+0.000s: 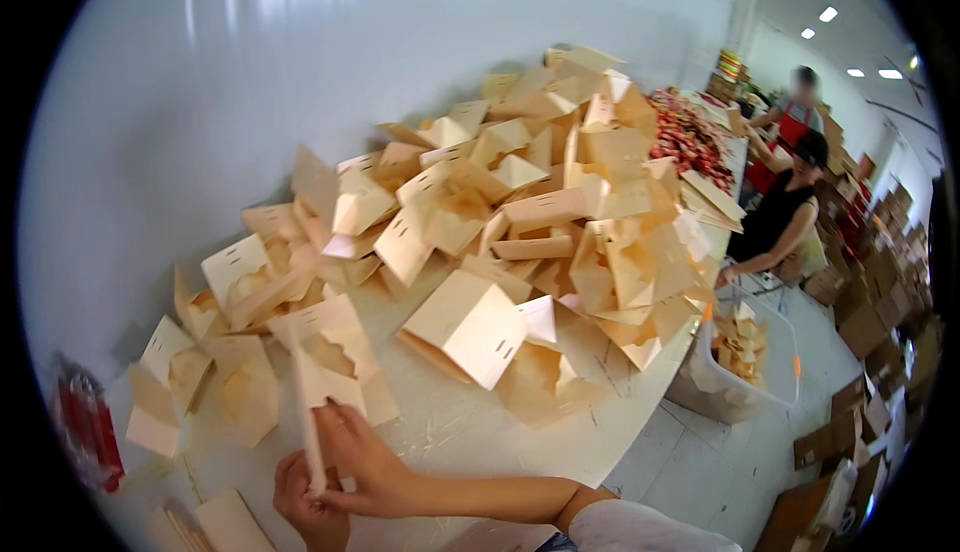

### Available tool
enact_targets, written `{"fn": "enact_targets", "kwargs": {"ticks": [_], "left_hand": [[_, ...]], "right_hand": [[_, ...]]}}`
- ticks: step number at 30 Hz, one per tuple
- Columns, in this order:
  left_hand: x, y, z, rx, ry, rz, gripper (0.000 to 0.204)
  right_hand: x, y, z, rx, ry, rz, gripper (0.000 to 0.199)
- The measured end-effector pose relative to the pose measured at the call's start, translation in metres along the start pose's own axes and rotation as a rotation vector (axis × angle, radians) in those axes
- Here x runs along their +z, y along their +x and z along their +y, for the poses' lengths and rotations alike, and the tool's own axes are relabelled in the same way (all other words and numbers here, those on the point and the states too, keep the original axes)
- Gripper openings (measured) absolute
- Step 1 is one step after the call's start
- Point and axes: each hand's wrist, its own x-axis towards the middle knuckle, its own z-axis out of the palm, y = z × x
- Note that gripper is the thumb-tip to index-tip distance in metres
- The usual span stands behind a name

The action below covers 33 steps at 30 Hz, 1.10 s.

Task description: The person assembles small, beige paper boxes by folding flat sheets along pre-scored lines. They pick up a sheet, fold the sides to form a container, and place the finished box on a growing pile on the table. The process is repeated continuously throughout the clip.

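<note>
2 grips (372, 460) (300, 500) hold 1 pale board (308, 417); 1 tub (702, 382), 2 co-workers (775, 217) (797, 115) beyond.

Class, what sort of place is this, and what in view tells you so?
Probably a packing or assembly workshop: a heap of folded tan pieces lies on a long table, co-workers are beside it, and cardboard boxes crowd the floor.

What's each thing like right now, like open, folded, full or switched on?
Left hand: closed on a tan piece
Right hand: gripping it too
Tan piece: held upright
Pile of tan pieces: heaped loosely, many folded
Plastic bin: open-topped, tan pieces inside
Floor box: flaps open
Ceiling light: on
Red packet: too blurry to tell
</note>
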Motion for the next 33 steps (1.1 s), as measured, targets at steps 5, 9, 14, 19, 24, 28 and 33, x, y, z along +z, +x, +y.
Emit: {"fn": "enact_targets", "kwargs": {"ticks": [5,9,14,19,24,28,33], "left_hand": [[0.003,-0.006,0.006,-0.112,-0.083,0.273,0.019],[0.005,-0.008,-0.003,-0.218,-0.353,0.175,0.031],[0.024,-0.003,-0.004,-0.385,-0.695,0.31,0.049],[0.01,0.006,0.004,-0.392,-0.882,0.394,0.068],[-0.014,0.026,0.016,-0.29,-1.721,0.116,0.093],[0.016,-0.025,-0.075,-0.303,-2.103,-0.392,0.106],[0.021,-0.017,-0.046,-0.438,-2.175,-0.155,0.093]], "right_hand": [[0.006,-0.001,-0.014,-0.087,0.015,-0.004,0.082],[0.004,-0.004,-0.02,-0.032,0.152,0.122,0.077],[0.006,-0.006,-0.011,-0.051,0.236,0.194,0.074],[0.012,-0.005,-0.014,0.168,0.355,-0.09,0.069],[-0.005,0.001,-0.029,0.544,0.883,-0.429,0.061],[0.007,-0.005,-0.016,0.418,0.795,-0.436,0.064],[-0.004,-0.004,-0.02,0.306,0.642,-0.394,0.065]]}}
